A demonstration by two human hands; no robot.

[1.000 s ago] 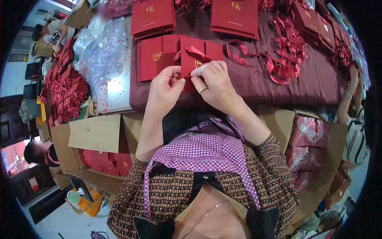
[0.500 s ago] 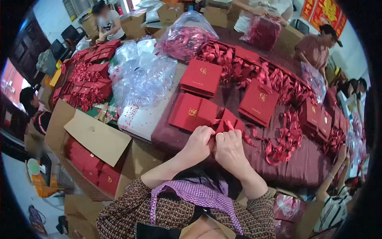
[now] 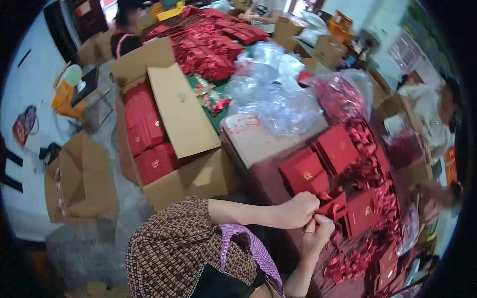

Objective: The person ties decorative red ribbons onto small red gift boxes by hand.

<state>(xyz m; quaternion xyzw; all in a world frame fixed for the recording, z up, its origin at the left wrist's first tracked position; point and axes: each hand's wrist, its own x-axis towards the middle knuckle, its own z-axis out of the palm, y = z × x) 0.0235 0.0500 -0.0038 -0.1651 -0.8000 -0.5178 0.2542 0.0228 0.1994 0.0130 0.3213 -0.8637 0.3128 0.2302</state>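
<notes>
My left hand (image 3: pixel 298 209) and my right hand (image 3: pixel 319 234) meet at the near edge of the table, both with fingers closed in a pinch. Between them and the stacks lies a red gift bag (image 3: pixel 336 204) with a red satin ribbon (image 3: pixel 324 195), on which the fingers are closed; the exact grip is hidden behind the knuckles. Just beyond sit flat red bags (image 3: pixel 304 173) with gold print, another red stack (image 3: pixel 338 149) behind, and a further red bag (image 3: pixel 361 213) at the right. Loose red ribbons (image 3: pixel 350 258) lie near my right hand.
An open carton (image 3: pixel 203 176) full of red bags (image 3: pixel 144 116) stands to the left. Crumpled clear plastic (image 3: pixel 276 102) and a bag of ribbons (image 3: pixel 343 97) lie across the table. Another carton (image 3: pixel 82 179) sits on the floor. Several people work around the table.
My view has swung to the left, so the table and hands appear further right and the carton nearer the middle. Both hands stay together at the ribbon.
</notes>
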